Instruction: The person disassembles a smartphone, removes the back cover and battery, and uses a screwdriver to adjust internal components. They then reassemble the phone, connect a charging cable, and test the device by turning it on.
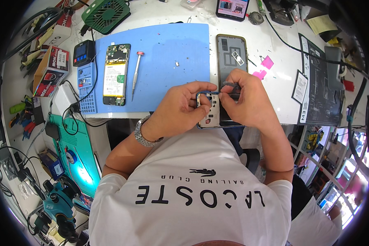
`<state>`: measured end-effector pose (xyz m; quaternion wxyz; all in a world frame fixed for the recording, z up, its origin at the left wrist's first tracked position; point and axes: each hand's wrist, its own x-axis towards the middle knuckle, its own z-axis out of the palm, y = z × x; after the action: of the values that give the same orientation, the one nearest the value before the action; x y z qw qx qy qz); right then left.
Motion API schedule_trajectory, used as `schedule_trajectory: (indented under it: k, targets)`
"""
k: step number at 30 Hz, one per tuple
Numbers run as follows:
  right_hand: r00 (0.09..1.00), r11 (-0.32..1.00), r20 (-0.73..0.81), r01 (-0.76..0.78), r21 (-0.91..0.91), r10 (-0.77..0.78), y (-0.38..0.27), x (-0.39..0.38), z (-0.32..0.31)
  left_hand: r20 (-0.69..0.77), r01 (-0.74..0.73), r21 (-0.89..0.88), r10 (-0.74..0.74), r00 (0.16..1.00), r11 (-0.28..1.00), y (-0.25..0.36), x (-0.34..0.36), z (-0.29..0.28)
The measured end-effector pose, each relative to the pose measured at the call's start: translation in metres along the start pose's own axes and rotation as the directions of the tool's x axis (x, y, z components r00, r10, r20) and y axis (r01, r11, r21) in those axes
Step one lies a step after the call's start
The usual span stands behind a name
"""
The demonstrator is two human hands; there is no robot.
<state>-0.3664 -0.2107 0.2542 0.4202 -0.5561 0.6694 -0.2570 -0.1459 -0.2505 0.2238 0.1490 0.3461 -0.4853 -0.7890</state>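
Observation:
My left hand [184,107], with a metal-banded watch on its wrist, grips the left side of a blue-edged phone frame [211,119] near the table's front edge. The frame's inner side, light metal with cut-outs, faces up. Over its upper right corner, my right hand [247,98] is closed, thumb and fingers pinching a small dark grey piece [228,85] whose kind I cannot make out. Just beyond the hands lies a grey phone back cover [227,45], its lower part hidden. An opened phone with a battery [115,78] and a thin screwdriver [137,76] rest on the left.
A blue mat [168,49] covers the table's middle, with a tiny metal part [177,63] on it. Pink scraps [267,62] and a black mat [315,82] lie right. A green fan [105,16], a lit phone [232,8] and a microscope [59,201] stand around.

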Motion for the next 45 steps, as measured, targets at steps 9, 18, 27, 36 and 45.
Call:
schedule_trajectory:
  k: [9,18,27,36,45]
  targets:
    - [0.948,0.949,-0.063,0.309,-0.065,-0.313,0.008,0.002,0.000,0.006,0.003,-0.202,-0.002,1.000,0.979,-0.002,0.004,-0.006]
    - [0.967,0.967,-0.064,0.242,-0.083,-0.247,0.007,0.000,-0.001,-0.053,-0.014,-0.154,0.006,0.999,0.988,-0.007,0.007,-0.006]
    - [0.983,0.982,-0.064,0.168,-0.087,-0.174,0.002,-0.002,0.002,-0.033,-0.014,-0.116,0.010,0.999,0.993,-0.007,0.008,-0.005]
    - [0.996,0.999,0.069,0.053,0.011,-0.053,0.003,0.001,-0.007,0.012,-0.005,-0.096,0.006,1.000,0.995,-0.005,0.004,-0.006]
    - [0.997,0.999,0.071,0.015,0.049,-0.019,-0.001,-0.001,-0.009,0.013,-0.002,-0.090,0.003,1.000,0.996,-0.004,0.003,-0.005]
